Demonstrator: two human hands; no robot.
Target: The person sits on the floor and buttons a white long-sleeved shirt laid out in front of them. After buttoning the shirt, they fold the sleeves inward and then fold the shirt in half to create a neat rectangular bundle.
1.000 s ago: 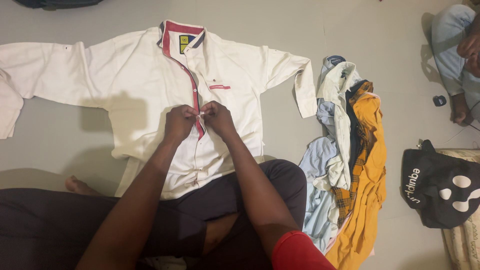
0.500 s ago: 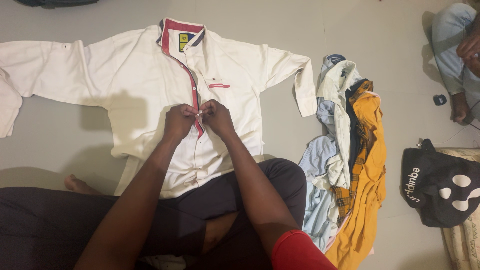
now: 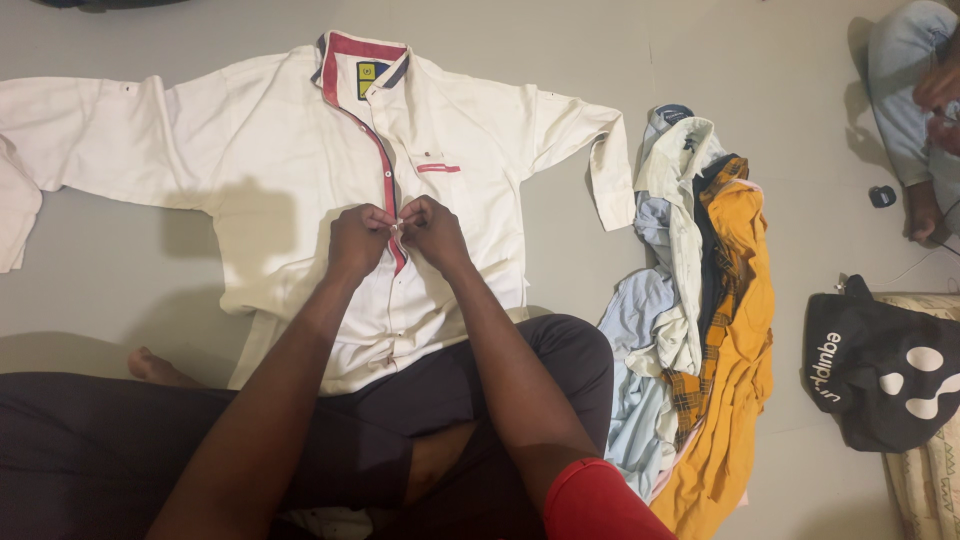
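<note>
At the fingertips, almost nothing is found to have changed over the last second: the same spot on the red placket (image 3: 385,175) is pinched from both sides, and only the view has drifted slightly, so the fastening at that button is judged to be unfinished. The left hand (image 3: 358,240) is closed on the left edge of the placket, its fingers curled tight on the cloth; the right hand (image 3: 432,232) is closed on the facing edge, thumb and forefinger meeting its partner's at the middle. The white shirt (image 3: 290,150) is spread flat on the grey floor (image 3: 120,290), collar away, hem drawn over the lap. Both forearms are extended forward and converge from the knees. A pile of clothes (image 3: 700,300) lies just to the right.
</note>
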